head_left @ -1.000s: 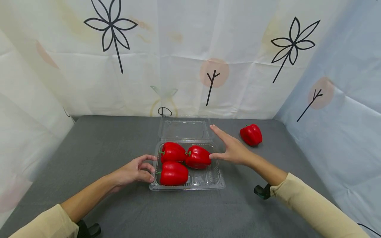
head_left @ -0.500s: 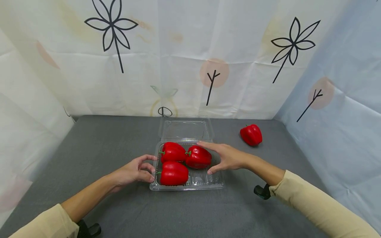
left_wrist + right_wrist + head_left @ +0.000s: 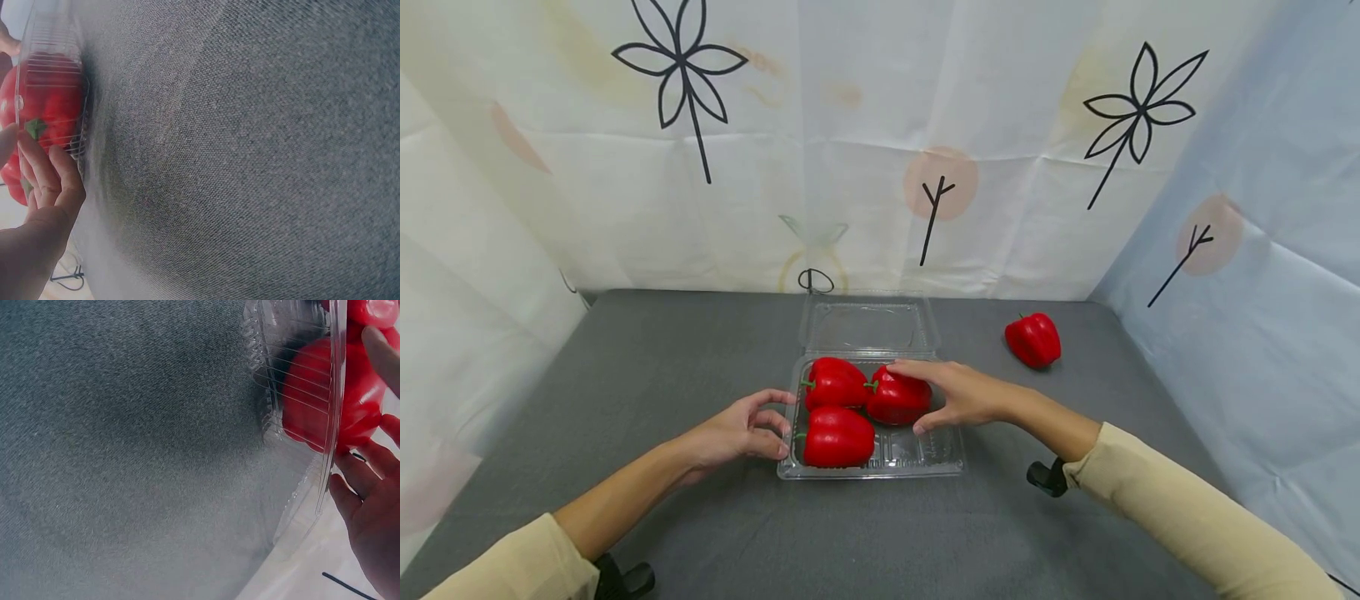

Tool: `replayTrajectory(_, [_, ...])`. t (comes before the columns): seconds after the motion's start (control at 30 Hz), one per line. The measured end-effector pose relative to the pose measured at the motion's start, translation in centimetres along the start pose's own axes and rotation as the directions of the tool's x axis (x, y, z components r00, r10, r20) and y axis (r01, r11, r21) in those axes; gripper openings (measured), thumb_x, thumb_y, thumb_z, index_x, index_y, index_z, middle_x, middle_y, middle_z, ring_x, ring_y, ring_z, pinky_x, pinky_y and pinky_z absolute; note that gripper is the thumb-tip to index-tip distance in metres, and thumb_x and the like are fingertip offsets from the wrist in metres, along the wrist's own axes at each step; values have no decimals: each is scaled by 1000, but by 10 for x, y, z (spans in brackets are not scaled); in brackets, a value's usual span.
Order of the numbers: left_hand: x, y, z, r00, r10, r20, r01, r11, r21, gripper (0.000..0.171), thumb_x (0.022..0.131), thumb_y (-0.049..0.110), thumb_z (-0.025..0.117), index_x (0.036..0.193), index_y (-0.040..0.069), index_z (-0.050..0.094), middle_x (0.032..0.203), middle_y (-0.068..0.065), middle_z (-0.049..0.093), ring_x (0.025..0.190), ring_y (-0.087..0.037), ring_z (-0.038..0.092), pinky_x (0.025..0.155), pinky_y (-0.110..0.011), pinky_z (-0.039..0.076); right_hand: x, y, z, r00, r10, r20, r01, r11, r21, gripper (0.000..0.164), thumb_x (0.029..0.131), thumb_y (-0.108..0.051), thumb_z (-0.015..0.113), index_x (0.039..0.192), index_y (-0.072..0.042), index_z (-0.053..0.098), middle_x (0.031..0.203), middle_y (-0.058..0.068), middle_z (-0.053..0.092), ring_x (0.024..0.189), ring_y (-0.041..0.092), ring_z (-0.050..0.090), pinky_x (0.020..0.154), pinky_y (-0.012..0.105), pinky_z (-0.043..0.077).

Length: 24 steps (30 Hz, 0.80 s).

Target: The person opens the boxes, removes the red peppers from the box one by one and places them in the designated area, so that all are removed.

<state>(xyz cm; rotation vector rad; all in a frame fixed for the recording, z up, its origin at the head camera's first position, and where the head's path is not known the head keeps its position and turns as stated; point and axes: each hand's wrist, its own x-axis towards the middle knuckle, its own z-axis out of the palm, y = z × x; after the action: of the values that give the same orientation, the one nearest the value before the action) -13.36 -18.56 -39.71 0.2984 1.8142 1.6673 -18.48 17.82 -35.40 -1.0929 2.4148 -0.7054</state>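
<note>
Clear plastic box (image 3: pixel 917 454), thin-walled and ribbed, lid (image 3: pixel 871 327) laid back behind it. Inside, three glossy red peppers, blocky, green-stemmed: back-left pepper (image 3: pixel 837 385), front-left pepper (image 3: pixel 838 438), back-right pepper (image 3: pixel 895 402). Fourth pepper (image 3: pixel 1033 340) outside, beyond the right hand (image 3: pixel 964 395), on grey woven cloth (image 3: pixel 715 533). Right hand spread wide, thumb and fingers to either side of back-right pepper; contact cannot be told. Left hand (image 3: pixel 748 429) at box's left rim, fingers loosely bent; whether it pinches the rim, cannot tell.
</note>
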Motion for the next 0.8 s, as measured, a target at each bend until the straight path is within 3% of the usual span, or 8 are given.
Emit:
replayTrajectory(0.4, [-2,-1,-1,1000,19,-1,-19,1000,24,69,89,7,68,144,-4,29,97,-8,60,90,-26,67,85,-34,50,12,0,-2,999,15,-36,-18,996,-90,75,86,-13,78,152,-11,41,150,9,47,127,27,54,101,47,46])
replayTrajectory(0.8, [-3,1,1,1000,14,5,-14,1000,12,69,89,6,68,145,-5,27,97,-7,60,89,-24,67,84,-33,50,12,-2,-5,998,66,-14,-67,994,-83,73,88,-14,76,152,-13,42,142,6,55,119,21,57,99,42,48])
